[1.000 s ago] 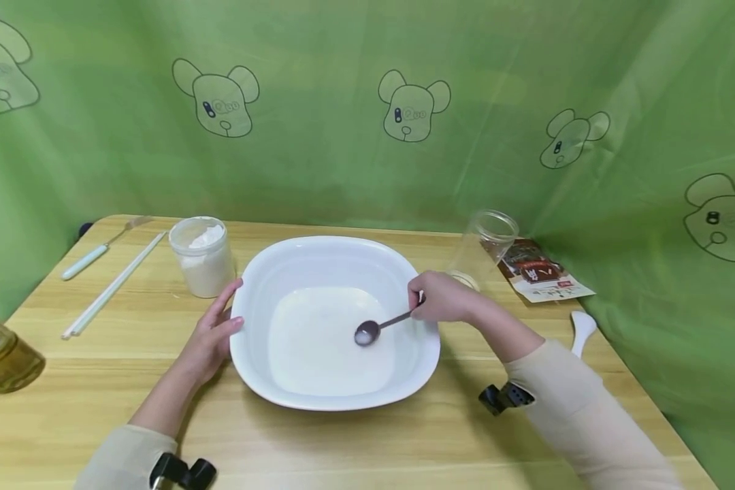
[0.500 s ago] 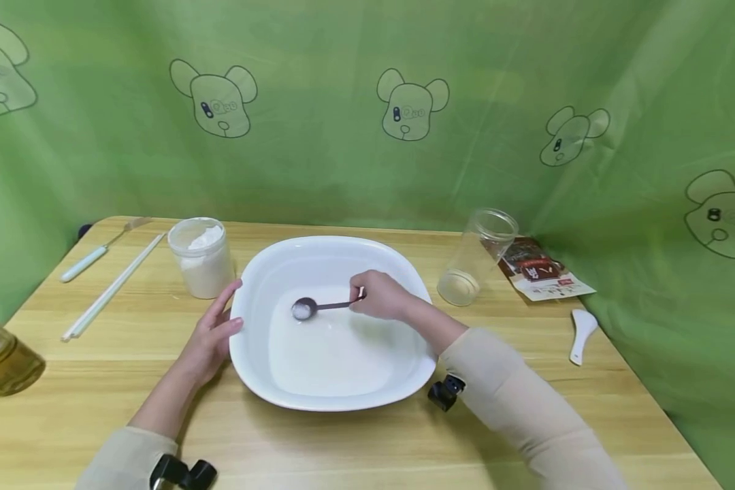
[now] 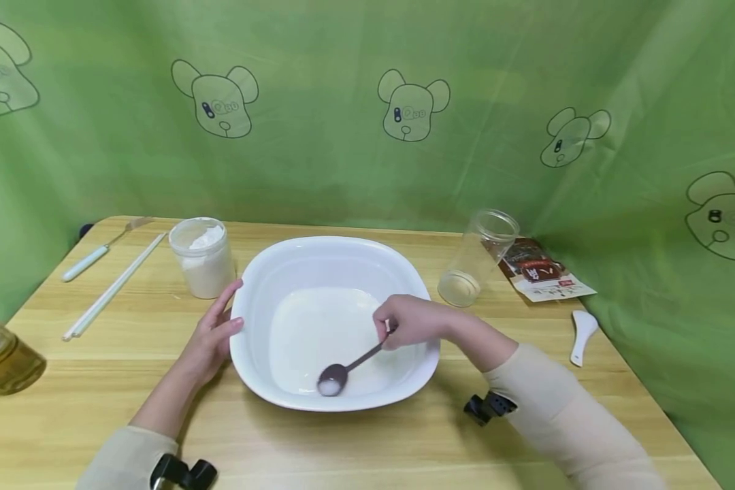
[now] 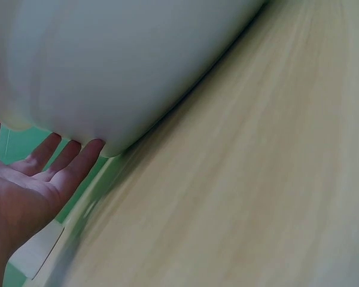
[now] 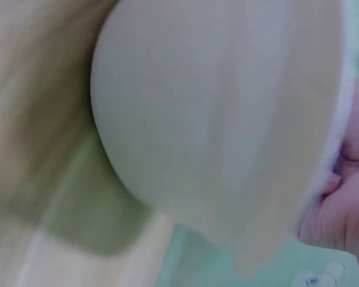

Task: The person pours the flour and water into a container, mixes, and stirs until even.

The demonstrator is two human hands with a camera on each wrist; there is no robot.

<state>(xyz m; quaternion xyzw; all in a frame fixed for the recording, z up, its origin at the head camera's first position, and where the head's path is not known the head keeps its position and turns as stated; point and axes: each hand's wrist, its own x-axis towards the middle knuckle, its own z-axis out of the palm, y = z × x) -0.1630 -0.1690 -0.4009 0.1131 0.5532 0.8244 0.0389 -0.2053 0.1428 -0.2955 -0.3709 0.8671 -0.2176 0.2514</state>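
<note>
A white basin (image 3: 260,391) stands in the middle of the table, with a shallow layer of pale liquid (image 3: 318,333) in it. My right hand (image 3: 413,320) pinches the handle of a dark brown spoon (image 3: 358,361) over the basin. The spoon's bowl is low near the basin's front side and has something whitish in it. In the right wrist view the basin's wall hides the spoon. My left hand (image 3: 211,337) rests against the basin's left side, thumb at the rim; in the left wrist view its fairly straight fingers (image 4: 78,164) touch the outer wall.
Left of the basin stands a jar of white powder (image 3: 207,269). Chopsticks (image 3: 113,289), a fork (image 3: 88,262) and a jar of amber liquid (image 3: 6,357) lie or stand farther left. To the right are a clear jar (image 3: 474,262), a printed packet (image 3: 539,272) and a white spoon (image 3: 583,333).
My right hand has swept the brown spoon left across the basin, then back right and toward the front side. The left hand and basin stay in place.
</note>
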